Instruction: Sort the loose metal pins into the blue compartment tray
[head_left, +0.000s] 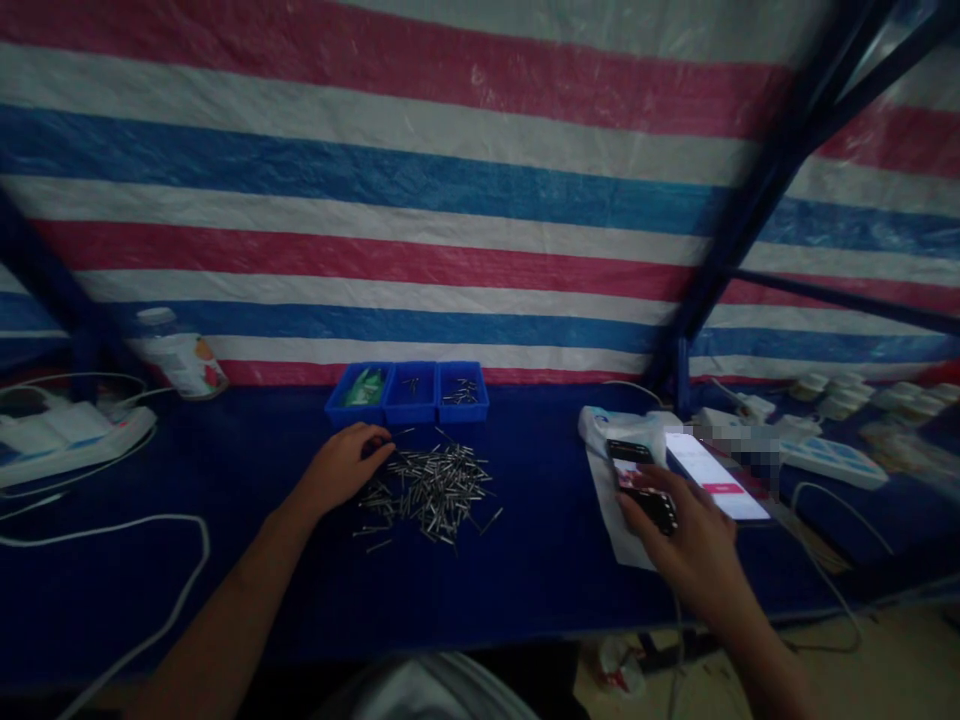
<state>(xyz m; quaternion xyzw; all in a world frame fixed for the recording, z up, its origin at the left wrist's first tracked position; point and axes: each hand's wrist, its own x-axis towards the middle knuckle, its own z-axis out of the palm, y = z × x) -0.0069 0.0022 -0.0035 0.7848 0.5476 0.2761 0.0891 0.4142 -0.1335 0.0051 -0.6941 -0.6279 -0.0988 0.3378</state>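
Basically, nearest was pale clothing (435, 690) at the edge of the blue table (540, 590), with a crumpled wrapper (621, 665) on the floor below. Right hand (694, 540) was over the dark phone (634, 455), thumb by its left side, fingers across the screen; couldn't tell whether it gripped the phone or only touched it. Phone sat over white wrapping (611, 515), maybe as a rest. A second, brightly lit phone (716, 475) was just beside it, screen up, probably for easy reading.

Left hand (349, 460) was at the upper left edge of the screw pile (442, 490), fingers curled; couldn't tell if they pinched a screw. Pile lay loose mid-table, presumably for easy reach.

Three joined blue bins (411, 405) stood just behind, likely to keep kinds apart: green-and-white packet left, few screws middle, more screws right.

Sides were cluttered: white cord (202, 545) looped near the left forearm, power strip (112, 440) and labelled bottle (191, 362) beyond. At right, another power strip (832, 460) and small jars (844, 395), so sideways room looked tight. Dark metal frame (750, 215) and striped sheet (420, 255) closed off the back.
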